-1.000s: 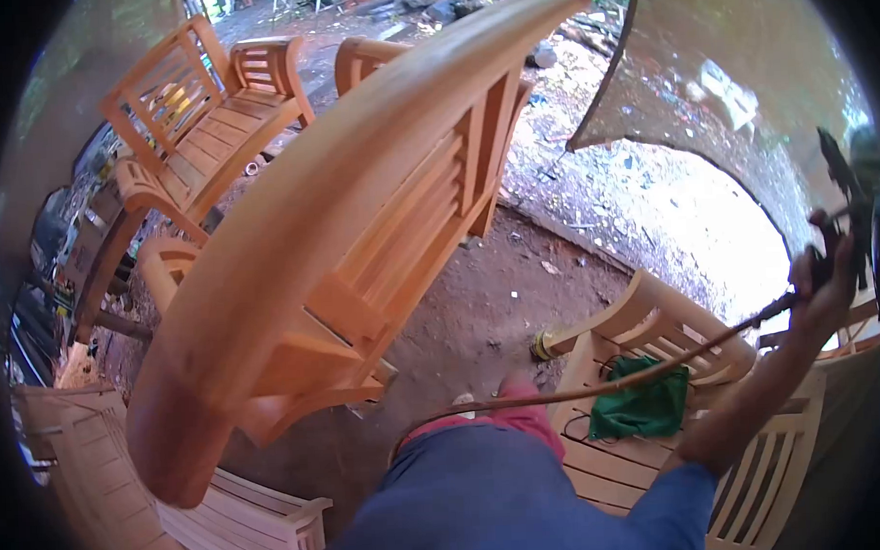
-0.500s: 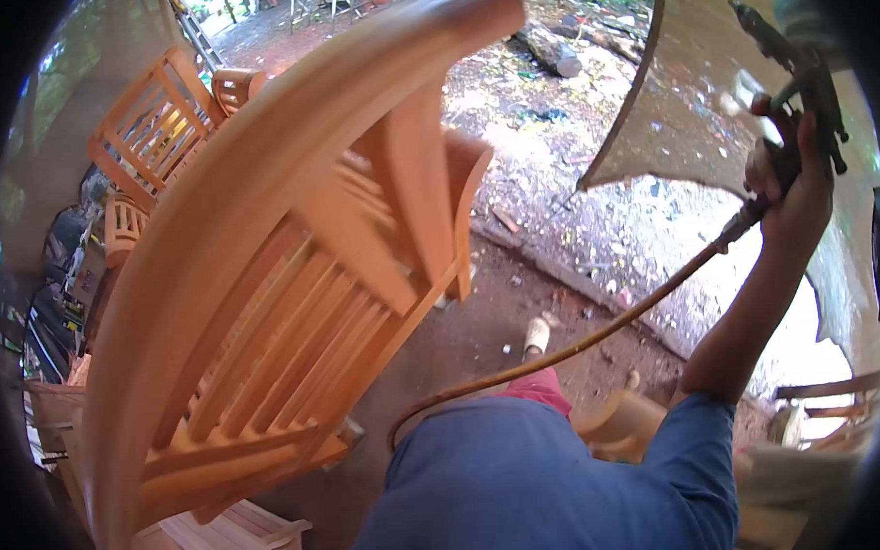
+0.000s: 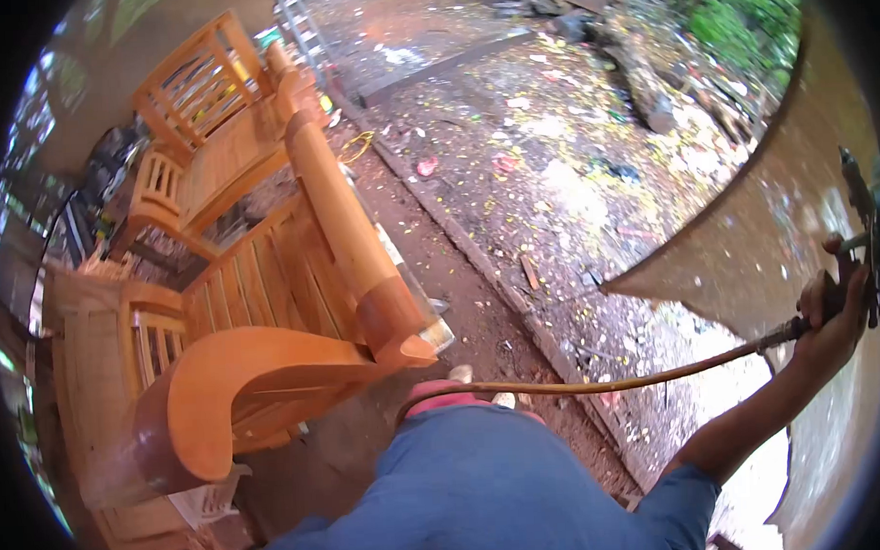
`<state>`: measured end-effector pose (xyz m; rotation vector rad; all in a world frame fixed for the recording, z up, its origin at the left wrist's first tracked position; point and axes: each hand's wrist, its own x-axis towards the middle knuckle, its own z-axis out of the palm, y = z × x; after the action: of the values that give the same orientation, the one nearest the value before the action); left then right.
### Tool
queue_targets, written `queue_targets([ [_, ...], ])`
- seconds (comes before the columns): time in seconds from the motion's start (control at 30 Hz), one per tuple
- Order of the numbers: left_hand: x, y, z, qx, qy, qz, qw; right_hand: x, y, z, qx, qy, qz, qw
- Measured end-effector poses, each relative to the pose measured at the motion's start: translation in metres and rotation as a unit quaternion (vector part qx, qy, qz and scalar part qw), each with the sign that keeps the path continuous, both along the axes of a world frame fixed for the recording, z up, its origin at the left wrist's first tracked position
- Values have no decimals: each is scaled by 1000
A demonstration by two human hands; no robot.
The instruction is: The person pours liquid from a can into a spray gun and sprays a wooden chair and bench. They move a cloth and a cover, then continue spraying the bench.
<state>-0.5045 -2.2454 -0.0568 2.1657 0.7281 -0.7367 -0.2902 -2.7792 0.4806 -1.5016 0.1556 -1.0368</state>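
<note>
My right hand [image 3: 831,315] is raised at the far right, its fingers wrapped around the handle of a dark spray gun [image 3: 869,245]. The gun's narrow end points upward, near the edge of the view. A brown hose [image 3: 647,379] runs from the bottom of the handle across to my waist. My left hand is out of view. To my left stands an orange-brown wooden bench [image 3: 266,281] with a slatted part and thick, curved arms. Its nearest curved arm [image 3: 207,399] lies close to my body. The gun is well apart from the bench.
A matching wooden chair [image 3: 228,161] stands beyond the bench. A brown sheet [image 3: 749,235] hangs on the right. A low kerb [image 3: 478,264] crosses the dirt floor, with leaf-strewn ground and a log [image 3: 637,79] past it. A ladder [image 3: 301,28] leans at the back.
My view has turned and backed off, so the bench looks smaller and lower left. My right hand, still gripping the spray gun, appears lower and farther right.
</note>
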Motion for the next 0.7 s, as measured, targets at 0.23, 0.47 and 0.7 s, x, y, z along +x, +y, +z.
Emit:
queue_targets([
  [0.23,33,-100,-51,-27,23,163,986,144,20,10,-23,-11,102,994],
  [0.47,65,-175,-97,-47,44,321,945,280,27,19,-68,-18,336,939],
  [0.7,60,-200,-90,-56,55,432,899,374,70,36,-127,7,587,799],
])
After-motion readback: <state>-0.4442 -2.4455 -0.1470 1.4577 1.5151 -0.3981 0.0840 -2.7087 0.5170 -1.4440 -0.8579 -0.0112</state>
